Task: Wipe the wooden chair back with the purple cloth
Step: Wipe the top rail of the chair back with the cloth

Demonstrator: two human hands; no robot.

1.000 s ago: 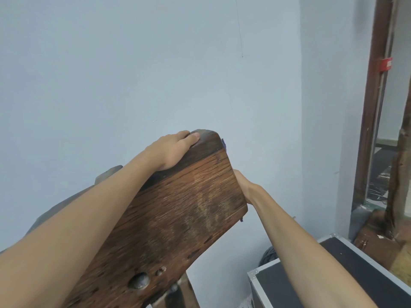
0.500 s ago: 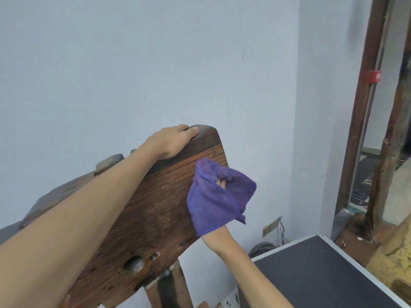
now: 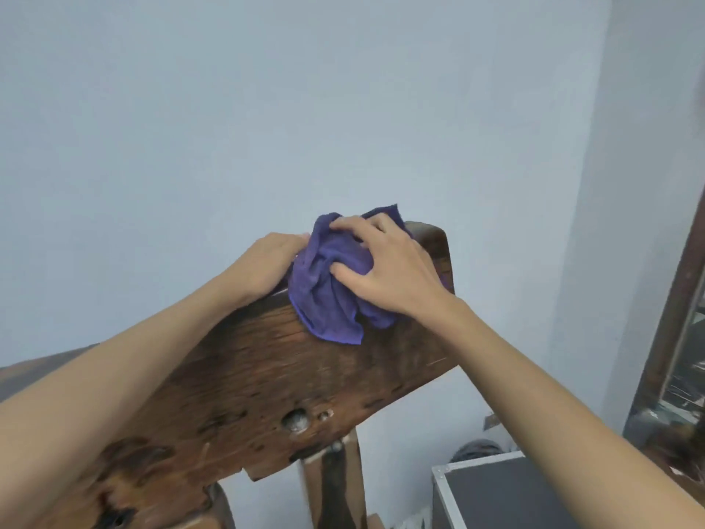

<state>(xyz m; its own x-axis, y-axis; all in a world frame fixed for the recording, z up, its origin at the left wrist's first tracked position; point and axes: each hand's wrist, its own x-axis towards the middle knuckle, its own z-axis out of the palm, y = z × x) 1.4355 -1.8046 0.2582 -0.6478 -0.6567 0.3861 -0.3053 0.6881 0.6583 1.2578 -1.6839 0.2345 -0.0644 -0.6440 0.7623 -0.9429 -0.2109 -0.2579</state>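
Note:
The dark brown wooden chair back (image 3: pixel 274 379) fills the lower middle of the view, a thick slab with knots and holes, tilted up to the right. A crumpled purple cloth (image 3: pixel 328 292) is draped over its top edge near the right corner. My right hand (image 3: pixel 385 269) presses down on the cloth with the fingers gripping its folds. My left hand (image 3: pixel 267 261) grips the top edge of the chair back just left of the cloth, touching it.
A plain pale blue wall (image 3: pixel 267 108) stands right behind the chair. A black case with a metal rim (image 3: pixel 496 490) sits at the lower right. A dark wooden door frame (image 3: pixel 671 299) runs down the right edge. A wooden post (image 3: pixel 335 486) supports the chair back.
My right hand came out from behind the chair back with the purple cloth, then moved up onto the top edge beside my left hand. The left hand kept its hold.

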